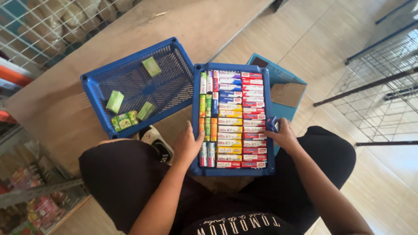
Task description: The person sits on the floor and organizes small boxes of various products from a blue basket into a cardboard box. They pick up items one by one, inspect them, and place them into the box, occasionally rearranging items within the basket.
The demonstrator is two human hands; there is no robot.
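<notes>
Head view looks straight down at a seated person's lap, so let's sweep from left to right. Far left, on the brown board (65,109), sits a blue mesh crate (138,85), nearly bare: one green packet (151,66) near its far edge, another (114,101) by its left wall, and a small cluster of green packets (130,117) at its near-left corner.

Next across, the left hand (188,146) rests on the near-left edge of the full blue crate (233,119), fingers curled over the rim and touching the upright tubes there, clamped on the wall rather than on any carton.

Inside, the rows of small cartons (241,117) lie flat and tight, red ones down the right column, yellow and blue in the middle, green and orange along the left wall (a very neat pack, no gaps to speak of).

On to the right edge: the right hand (285,135) is closed around a small dark-blue box (271,124), held just at the crate's right rim, about halfway down.

As I judge it, doing this well means keeping that left grip firm so the crate stays level on the knees, and turning the box to match the flat rows, edge first, without nudging the neighbouring red cartons out of line.
</notes>
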